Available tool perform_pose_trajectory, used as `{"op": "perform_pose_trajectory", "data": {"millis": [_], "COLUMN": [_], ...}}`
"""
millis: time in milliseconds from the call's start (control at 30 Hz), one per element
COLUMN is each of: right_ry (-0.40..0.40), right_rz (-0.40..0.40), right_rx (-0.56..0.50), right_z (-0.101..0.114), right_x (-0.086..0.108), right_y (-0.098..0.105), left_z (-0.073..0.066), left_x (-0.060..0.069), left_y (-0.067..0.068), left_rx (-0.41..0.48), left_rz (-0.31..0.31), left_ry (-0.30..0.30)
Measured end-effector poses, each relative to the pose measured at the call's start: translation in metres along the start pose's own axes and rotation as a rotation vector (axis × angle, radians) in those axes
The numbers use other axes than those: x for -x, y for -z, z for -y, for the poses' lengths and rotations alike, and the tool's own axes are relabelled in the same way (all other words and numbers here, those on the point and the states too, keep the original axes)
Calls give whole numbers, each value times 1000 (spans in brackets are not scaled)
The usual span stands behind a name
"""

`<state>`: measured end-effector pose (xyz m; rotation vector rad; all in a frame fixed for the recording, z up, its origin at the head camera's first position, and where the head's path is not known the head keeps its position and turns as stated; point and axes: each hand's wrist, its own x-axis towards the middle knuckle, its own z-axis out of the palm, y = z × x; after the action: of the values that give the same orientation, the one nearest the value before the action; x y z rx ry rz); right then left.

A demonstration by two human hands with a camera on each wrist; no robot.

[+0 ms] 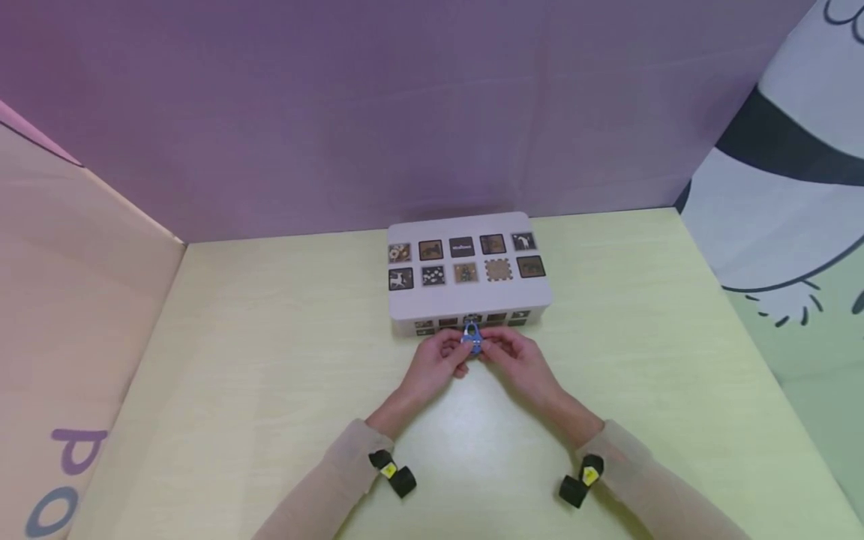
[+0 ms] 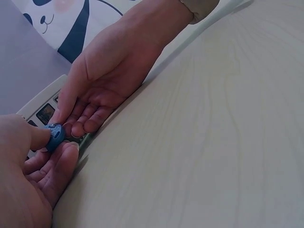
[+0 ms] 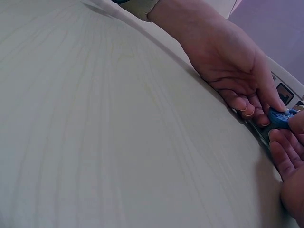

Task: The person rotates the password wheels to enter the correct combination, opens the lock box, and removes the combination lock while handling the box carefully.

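Note:
A small blue padlock (image 1: pixel 472 340) with a metal shackle is at the front face of a white box (image 1: pixel 466 296) printed with small dark pictures. My left hand (image 1: pixel 435 364) pinches the padlock's left side between thumb and fingers. From the other side my right hand (image 1: pixel 523 366) pinches it as well. Close up in the left wrist view, the padlock body (image 2: pixel 56 135) lies between both thumbs and fingertips. Raised or printed marks show on the padlock (image 3: pixel 280 117) in the right wrist view. Fingers hide part of it, and whether the shackle is locked I cannot tell.
The box stands on a pale wooden table (image 1: pixel 270 360), near its back edge. Behind it rises a purple wall (image 1: pixel 351 120). Patterned panels flank both sides, one with a panda drawing (image 1: pixel 783 187). A small black device (image 1: pixel 394 474) is strapped at each wrist.

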<state>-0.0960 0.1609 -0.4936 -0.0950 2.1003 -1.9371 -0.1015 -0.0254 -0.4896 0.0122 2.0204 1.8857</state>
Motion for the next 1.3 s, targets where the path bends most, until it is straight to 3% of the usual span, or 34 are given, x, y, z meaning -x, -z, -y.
{"op": "perform_pose_trajectory", "data": {"millis": [867, 1300], "right_ry": [8, 15], "right_rz": [5, 2], "right_rx": [-9, -6], "right_z": [-3, -4], "right_x": [-2, -2], "right_y": [0, 0], "left_z": [2, 2], "left_x": [0, -1], "left_y": [4, 3], "left_rx": [-50, -20], "left_rz": [33, 36], "left_ry": [-8, -6]}}
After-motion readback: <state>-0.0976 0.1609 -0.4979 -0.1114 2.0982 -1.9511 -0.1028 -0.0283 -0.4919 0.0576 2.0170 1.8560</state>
